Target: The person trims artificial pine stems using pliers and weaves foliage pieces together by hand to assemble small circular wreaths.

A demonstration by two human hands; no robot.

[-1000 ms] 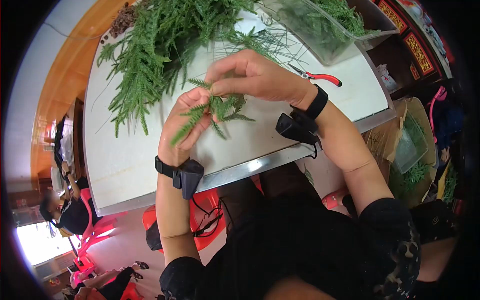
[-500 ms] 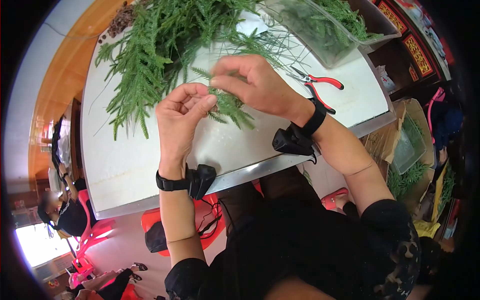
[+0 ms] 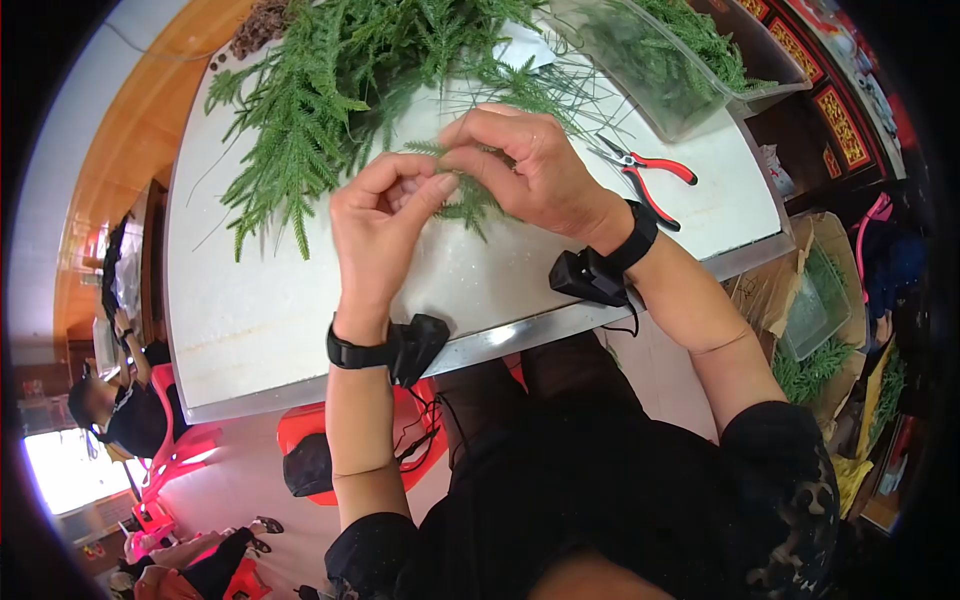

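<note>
white table point(image 3: 270, 325), pinkish floor point(image 3: 250, 465), fingers point(image 3: 425, 200) pinching green sprig point(image 3: 470, 207)

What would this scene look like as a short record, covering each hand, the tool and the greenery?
left hand: pinching a green sprig
right hand: pinching at the same sprig
tool: red-handled pliers, lying on the white table, unheld
greenery: large pile beyond the hands; more inside the clear box
</note>
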